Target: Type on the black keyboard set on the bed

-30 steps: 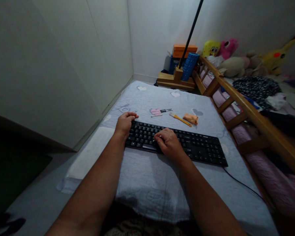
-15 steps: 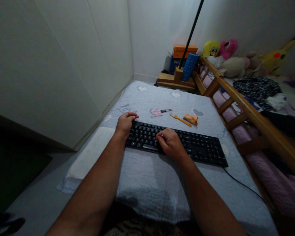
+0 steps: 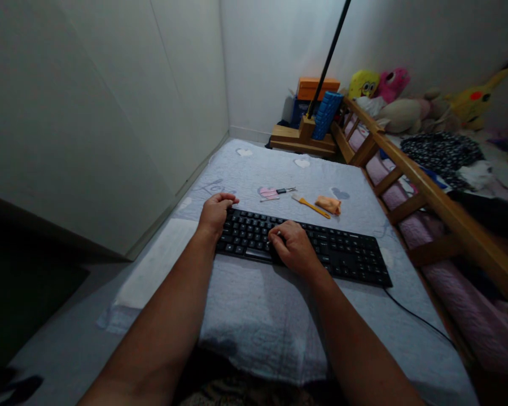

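A black keyboard (image 3: 342, 254) lies across a pale blue quilted mat (image 3: 254, 316). My left hand (image 3: 214, 213) grips its left end, fingers curled over the far edge. My right hand (image 3: 293, 247) rests on the keys left of centre, fingers curled and pinched round a small light thing I cannot make out. The keyboard's black cable (image 3: 419, 318) trails off to the right.
Beyond the keyboard lie a small pink-and-black tool (image 3: 277, 192), a yellow-handled brush (image 3: 310, 206) and an orange cloth (image 3: 329, 204). A wooden bed rail (image 3: 423, 183) runs along the right, with plush toys (image 3: 383, 84) behind it. White wall on the left; boxes and a black pole (image 3: 328, 56) at the back.
My right hand has slid slightly to the right along the keys and curled tighter. The left hand and keyboard have stayed put.
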A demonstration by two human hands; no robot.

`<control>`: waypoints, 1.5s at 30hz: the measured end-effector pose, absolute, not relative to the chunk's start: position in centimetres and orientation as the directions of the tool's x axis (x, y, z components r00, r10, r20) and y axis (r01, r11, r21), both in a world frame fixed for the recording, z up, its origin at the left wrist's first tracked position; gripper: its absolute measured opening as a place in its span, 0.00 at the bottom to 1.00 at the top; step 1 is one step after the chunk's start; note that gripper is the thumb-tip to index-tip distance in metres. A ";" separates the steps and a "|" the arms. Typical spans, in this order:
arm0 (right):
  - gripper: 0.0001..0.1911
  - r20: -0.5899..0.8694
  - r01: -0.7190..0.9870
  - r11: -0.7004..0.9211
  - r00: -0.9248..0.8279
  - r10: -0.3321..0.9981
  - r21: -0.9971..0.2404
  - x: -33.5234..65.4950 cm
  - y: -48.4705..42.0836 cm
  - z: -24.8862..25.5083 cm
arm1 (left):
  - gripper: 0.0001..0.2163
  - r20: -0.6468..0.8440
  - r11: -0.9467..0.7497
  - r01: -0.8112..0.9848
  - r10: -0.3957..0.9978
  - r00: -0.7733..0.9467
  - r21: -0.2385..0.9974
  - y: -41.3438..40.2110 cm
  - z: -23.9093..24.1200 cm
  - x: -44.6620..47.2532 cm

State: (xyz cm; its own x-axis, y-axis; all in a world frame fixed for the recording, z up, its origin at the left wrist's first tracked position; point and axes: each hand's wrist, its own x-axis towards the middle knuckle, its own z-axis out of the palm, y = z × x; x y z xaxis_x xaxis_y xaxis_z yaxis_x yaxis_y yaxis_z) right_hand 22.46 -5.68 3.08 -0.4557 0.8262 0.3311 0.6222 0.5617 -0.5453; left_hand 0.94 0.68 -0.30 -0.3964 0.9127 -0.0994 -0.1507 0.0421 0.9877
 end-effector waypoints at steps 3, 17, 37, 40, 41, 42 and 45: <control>0.07 0.337 0.622 0.562 -0.451 0.826 -0.545 22.4 -5.7 3.1 | 0.07 -0.106 0.044 -0.161 0.911 -0.398 0.986 0.7 -0.2 1.0; 0.08 0.335 0.631 0.546 -0.432 0.837 -0.551 22.3 -5.7 3.2 | 0.06 -0.100 0.035 -0.166 0.910 -0.401 0.986 0.6 -0.1 1.1; 0.08 0.354 0.631 0.548 -0.418 0.836 -0.549 22.2 -5.7 3.0 | 0.06 -0.105 0.049 -0.149 0.911 -0.399 0.988 0.7 -0.2 1.0; 0.08 0.357 0.630 0.547 -0.413 0.837 -0.552 22.3 -5.7 3.1 | 0.06 -0.103 0.049 -0.144 0.912 -0.397 0.988 0.7 -0.3 1.0; 0.08 0.360 0.629 0.547 -0.412 0.837 -0.553 22.3 -5.7 3.1 | 0.06 -0.100 0.046 -0.145 0.914 -0.394 0.988 0.7 -0.3 1.0; 0.08 0.362 0.629 0.547 -0.410 0.837 -0.553 22.3 -5.7 3.1 | 0.06 -0.097 0.043 -0.144 0.914 -0.393 0.989 0.7 -0.3 1.0; 0.08 0.365 0.629 0.548 -0.409 0.837 -0.552 22.3 -5.7 3.1 | 0.06 -0.095 0.040 -0.146 0.916 -0.390 0.988 0.7 -0.4 0.9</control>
